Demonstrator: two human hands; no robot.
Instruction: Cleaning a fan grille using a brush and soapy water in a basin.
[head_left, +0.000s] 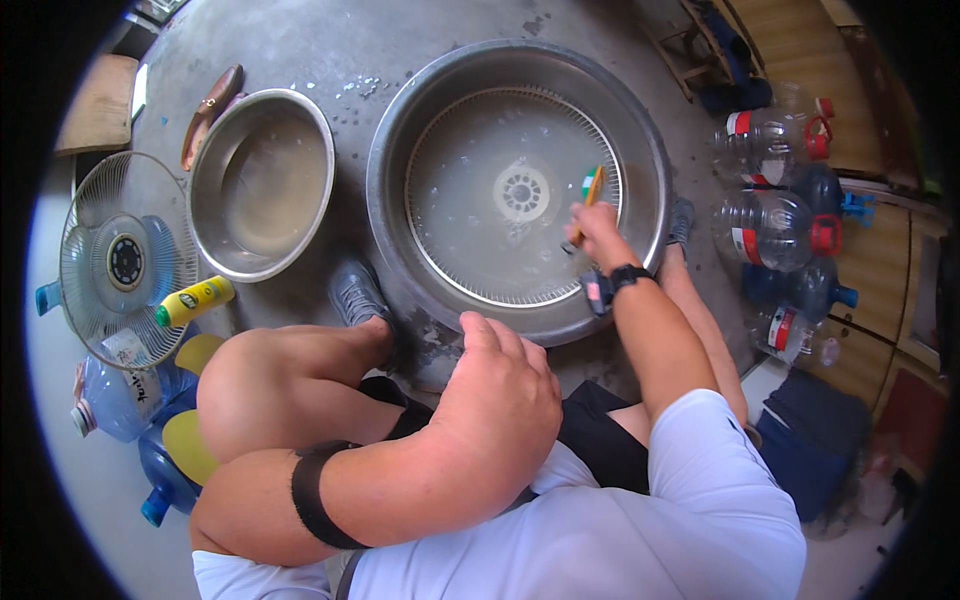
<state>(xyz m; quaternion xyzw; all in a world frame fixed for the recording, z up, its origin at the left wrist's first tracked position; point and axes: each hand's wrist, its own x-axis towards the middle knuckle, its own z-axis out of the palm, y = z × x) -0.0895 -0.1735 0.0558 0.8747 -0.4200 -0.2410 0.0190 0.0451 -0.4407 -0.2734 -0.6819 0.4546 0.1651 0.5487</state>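
My right hand (596, 225) grips a brush (594, 187) with an orange handle and a green part, at the right inner side of a large metal basin (382, 247). A round wire fan grille (517, 304) with a pale hub lies in the basin's cloudy water. My left hand (514, 360) is raised before my chest, past the basin's near rim, back towards the camera; its palm side is hidden. Left of the large basin stands a smaller metal basin (326, 202) of murky water. Another fan grille (126, 262) leans at the far left.
A yellow bottle with a green cap (196, 298) is by the second grille. Large blue water bottles (124, 390) stand at lower left. Clear plastic bottles with red caps (765, 225) line the right side. A shoe (214, 105) lies behind the smaller basin. Water spots the concrete floor (337, 45).
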